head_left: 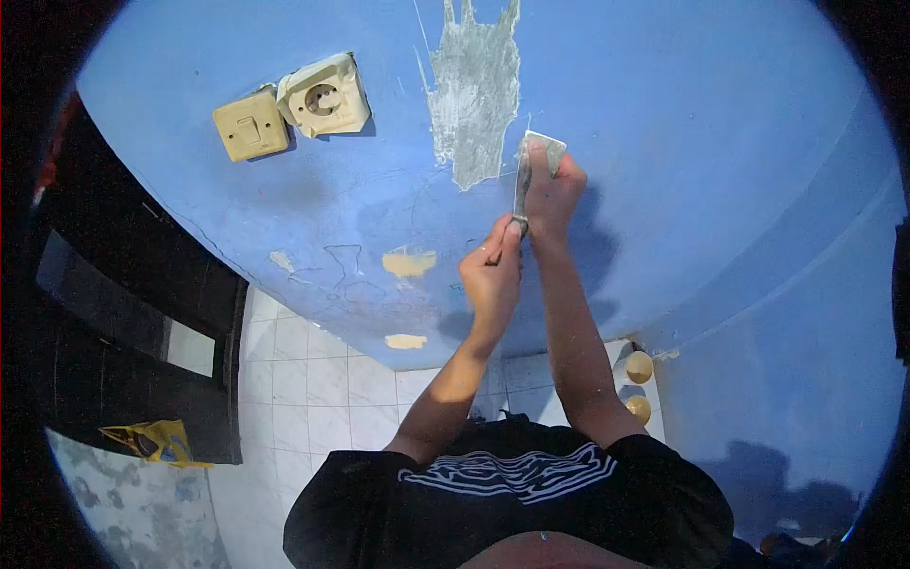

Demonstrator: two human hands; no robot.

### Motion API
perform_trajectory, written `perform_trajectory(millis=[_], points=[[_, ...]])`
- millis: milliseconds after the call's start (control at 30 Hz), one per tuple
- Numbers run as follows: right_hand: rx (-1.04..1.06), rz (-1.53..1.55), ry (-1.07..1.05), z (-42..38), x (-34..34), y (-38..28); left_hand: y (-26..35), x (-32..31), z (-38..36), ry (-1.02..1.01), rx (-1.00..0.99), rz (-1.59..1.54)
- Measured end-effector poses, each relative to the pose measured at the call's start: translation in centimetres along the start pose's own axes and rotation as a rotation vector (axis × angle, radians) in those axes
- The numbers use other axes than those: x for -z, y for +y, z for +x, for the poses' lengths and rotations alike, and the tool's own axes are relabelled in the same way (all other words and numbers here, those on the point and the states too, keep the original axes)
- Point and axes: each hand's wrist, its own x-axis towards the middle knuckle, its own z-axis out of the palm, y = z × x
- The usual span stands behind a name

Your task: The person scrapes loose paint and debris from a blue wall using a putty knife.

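A putty knife is held up close to the blue wall, its pale flat blade uppermost. My right hand is closed around the upper part, with the thumb pressed against the blade. Lower down, my left hand is closed on the handle end, thumb on top. Much of the tool is hidden by my fingers. Just left of the blade, a rough grey patch runs down the wall, its edges ragged where the paint is gone.
A light switch and a socket with masking tape around it sit at upper left. Cream patches mark the lower wall. Dark furniture stands left, near a yellow bag. White tiles cover the floor.
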Motion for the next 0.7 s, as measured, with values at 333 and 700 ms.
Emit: perform_trajectory(millis=[333,700], points=[[-0.078,0.127,0.023,-0.8,-0.1,0.9,-0.6,0.6,0.1,0.004,-0.007,0.013],[-0.193,0.254,-0.007,-1.8,0.0,2.4,-3.6,0.8,-0.9,0.061,-0.218,0.104]])
